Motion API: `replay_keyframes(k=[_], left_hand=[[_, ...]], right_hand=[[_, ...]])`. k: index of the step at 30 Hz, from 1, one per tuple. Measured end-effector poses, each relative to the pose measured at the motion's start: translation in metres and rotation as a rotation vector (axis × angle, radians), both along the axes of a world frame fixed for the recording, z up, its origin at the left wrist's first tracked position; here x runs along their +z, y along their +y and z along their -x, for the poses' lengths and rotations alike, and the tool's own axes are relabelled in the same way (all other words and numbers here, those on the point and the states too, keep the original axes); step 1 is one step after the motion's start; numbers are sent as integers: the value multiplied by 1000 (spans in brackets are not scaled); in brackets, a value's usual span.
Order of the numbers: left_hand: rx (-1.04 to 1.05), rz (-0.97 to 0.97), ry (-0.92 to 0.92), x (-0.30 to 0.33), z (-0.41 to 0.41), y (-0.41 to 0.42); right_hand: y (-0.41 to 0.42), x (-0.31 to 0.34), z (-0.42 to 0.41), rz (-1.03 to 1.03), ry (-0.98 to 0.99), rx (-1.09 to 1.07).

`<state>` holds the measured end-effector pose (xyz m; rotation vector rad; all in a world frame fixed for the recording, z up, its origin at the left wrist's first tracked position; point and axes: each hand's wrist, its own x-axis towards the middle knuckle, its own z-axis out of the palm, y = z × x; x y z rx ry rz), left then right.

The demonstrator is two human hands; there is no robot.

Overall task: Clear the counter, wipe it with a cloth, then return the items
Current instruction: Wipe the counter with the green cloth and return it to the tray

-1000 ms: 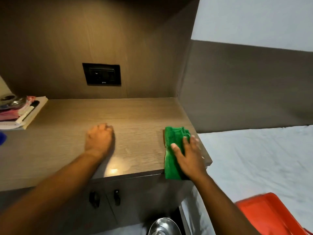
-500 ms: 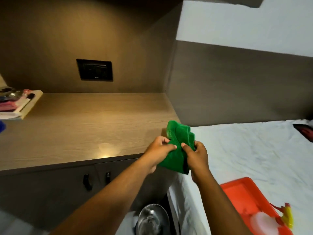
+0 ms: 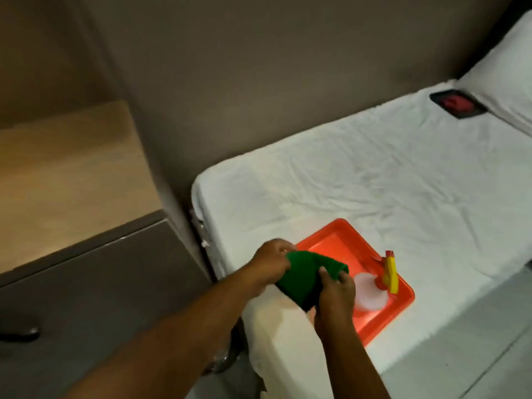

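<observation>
While my left hand (image 3: 273, 262) and right hand (image 3: 335, 292) both pinch the green cloth (image 3: 305, 276) above the orange tray (image 3: 339, 249), wiping looks finished, returning items remains.

No legible text, label or number anywhere.

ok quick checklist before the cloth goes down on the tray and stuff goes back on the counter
1. Green cloth held by both hands, left hand and right hand: ok.
2. Bare room on the orange tray for the cloth: ok, its far half is free.
3. Spray bottle out of the cloth's path: ok, it sits at the tray's right edge.
4. Counter clear where visible: ok.
5. Counter dry: cannot tell.
6. Tray resting flat on the bed: ok.
</observation>
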<state>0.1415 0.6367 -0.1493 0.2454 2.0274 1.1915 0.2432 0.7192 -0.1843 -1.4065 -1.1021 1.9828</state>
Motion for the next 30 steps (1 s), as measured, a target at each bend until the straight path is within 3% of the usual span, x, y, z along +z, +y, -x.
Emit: replay_keyframes(k=[4,7,10,12,17,22,30], left_hand=[[-187,69,274,-44,23,75],[-521,314,473,-101,39,105],[-843,565,464,-144,39,112],[-886,651,426,-153,35,108],[-810,582,504,-126,33,81],[-623,560,480,-56,49,11],[-294,513,660,75,44,-179]], right_hand=[[59,-50,24,-104,-37,-64],[78,-117,39,-154,-262,17],[82,-171,35,-218,-523,144],[79,-171,27,-272,-584,255],[76,-137,12,-324,-630,487],[55,-63,35,-499,-583,653],[-70,92,73,-873,-405,916]])
